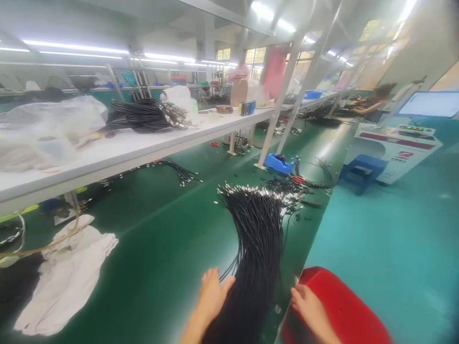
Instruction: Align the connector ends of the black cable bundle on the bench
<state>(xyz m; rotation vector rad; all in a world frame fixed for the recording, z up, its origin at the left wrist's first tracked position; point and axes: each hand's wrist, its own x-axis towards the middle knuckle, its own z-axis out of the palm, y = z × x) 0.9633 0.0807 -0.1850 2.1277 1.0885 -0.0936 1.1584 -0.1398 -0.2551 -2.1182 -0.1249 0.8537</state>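
Observation:
A thick bundle of long black cables (pixel 256 248) with shiny metal ends spreads across the green surface in front of me. My left hand (pixel 214 295) is at the bundle's left side, thumb and fingers apart, with the thumb against the outer cables. To the right of the bundle, my right hand (pixel 307 303) is beside a red stool or chair seat (pixel 344 298). Its fingers are curled and pressed together; whether anything small sits between them is too blurred to make out.
A white shelf (pixel 215 126) on the left carries another black cable bundle (pixel 147 113) and plastic bags. A white cloth (pixel 68 282) lies at lower left. Farther off are a blue bin (pixel 278 164), cable scraps, a blue stool (pixel 363 169), a white machine (pixel 394 150) and another person (pixel 376 106).

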